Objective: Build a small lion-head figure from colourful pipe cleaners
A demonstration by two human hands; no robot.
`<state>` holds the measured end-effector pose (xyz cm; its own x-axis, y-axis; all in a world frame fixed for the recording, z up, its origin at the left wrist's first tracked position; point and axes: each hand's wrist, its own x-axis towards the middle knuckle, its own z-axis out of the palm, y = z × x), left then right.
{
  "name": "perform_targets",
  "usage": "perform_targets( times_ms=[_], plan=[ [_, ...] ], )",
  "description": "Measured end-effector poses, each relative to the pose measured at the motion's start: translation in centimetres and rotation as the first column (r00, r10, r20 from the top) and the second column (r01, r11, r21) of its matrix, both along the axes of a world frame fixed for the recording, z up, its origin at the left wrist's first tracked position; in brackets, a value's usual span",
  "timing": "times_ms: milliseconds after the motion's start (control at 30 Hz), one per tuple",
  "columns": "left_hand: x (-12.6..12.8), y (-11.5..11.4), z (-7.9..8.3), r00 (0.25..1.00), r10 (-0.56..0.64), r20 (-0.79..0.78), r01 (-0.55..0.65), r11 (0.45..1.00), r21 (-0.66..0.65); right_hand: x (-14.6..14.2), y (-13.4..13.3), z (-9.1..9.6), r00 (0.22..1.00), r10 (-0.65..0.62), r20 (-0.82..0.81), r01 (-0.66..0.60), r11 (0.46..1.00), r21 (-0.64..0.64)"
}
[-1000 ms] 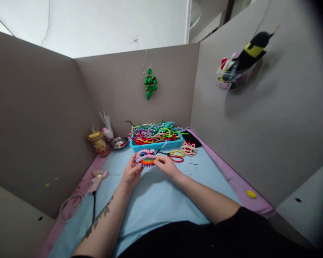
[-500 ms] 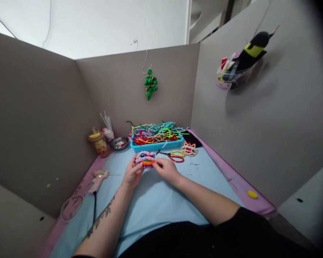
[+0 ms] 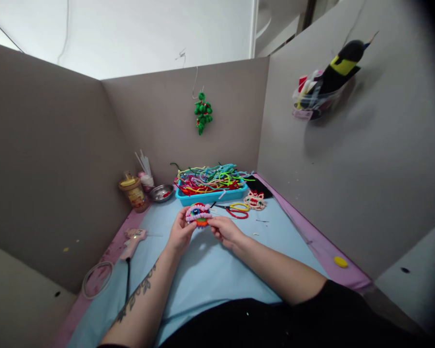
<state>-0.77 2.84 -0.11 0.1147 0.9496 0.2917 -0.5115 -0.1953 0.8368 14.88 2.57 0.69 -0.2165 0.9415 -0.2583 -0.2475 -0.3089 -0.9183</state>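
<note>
Between my hands is a pipe-cleaner ornament (image 3: 199, 214), lilac, red and orange with a blue eye-like spot. My left hand (image 3: 180, 231) grips its left side, thumb at the lower front edge. At its right edge, my right hand (image 3: 225, 230) has thumb and forefinger pinched on it, the other fingers curled. Just behind lie scissors (image 3: 239, 210) with one yellow and one red handle. A blue tray (image 3: 210, 197) heaped with multicoloured pipe cleaners stands farther back.
A cream and red pipe-cleaner piece (image 3: 255, 200) lies right of the tray. To the left are a pink glue gun (image 3: 132, 243) with its cord, a metal dish (image 3: 161, 194) and a lidded cup (image 3: 133, 193). Grey partitions (image 3: 159, 116) enclose the table on three sides.
The ornament has turned in my hands, so its blue eye spot shows from another angle, and it has shifted slightly right. My right fingers have shifted a little along its edge.
</note>
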Motion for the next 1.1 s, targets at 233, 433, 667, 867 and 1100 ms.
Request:
perform_targets(
  times_ms=[233, 433, 667, 867, 1100],
  plan=[
    [0.2, 0.1, -0.2, 1.0, 0.0, 0.022, 0.0, 1.0, -0.021, 0.2, 0.2, 0.2, 1.0, -0.009, 0.029, 0.009, 1.0, 0.005],
    [0.1, 0.0, -0.1, 0.999, 0.009, 0.051, -0.008, 0.999, -0.034, 0.0, 0.3, -0.1, 1.0, -0.02, -0.019, 0.02, 1.0, 0.016],
    [0.5, -0.2, 0.0, 0.999, 0.006, 0.04, -0.004, 0.999, -0.043, 0.2, -1.2, 0.3, 0.818, -0.453, 0.354, -0.06, 0.545, 0.836],
    [1.1, -0.3, -0.4, 0.999, 0.035, 0.011, -0.035, 0.999, -0.015, -0.1, -1.5, 0.2, 0.646, -0.591, 0.484, -0.257, 0.429, 0.866],
    [1.1, -0.2, -1.0, 1.0, 0.03, 0.003, -0.03, 0.999, -0.042, -0.2, -1.2, -0.1, 0.583, -0.633, 0.509, -0.247, 0.459, 0.853]
  ],
)
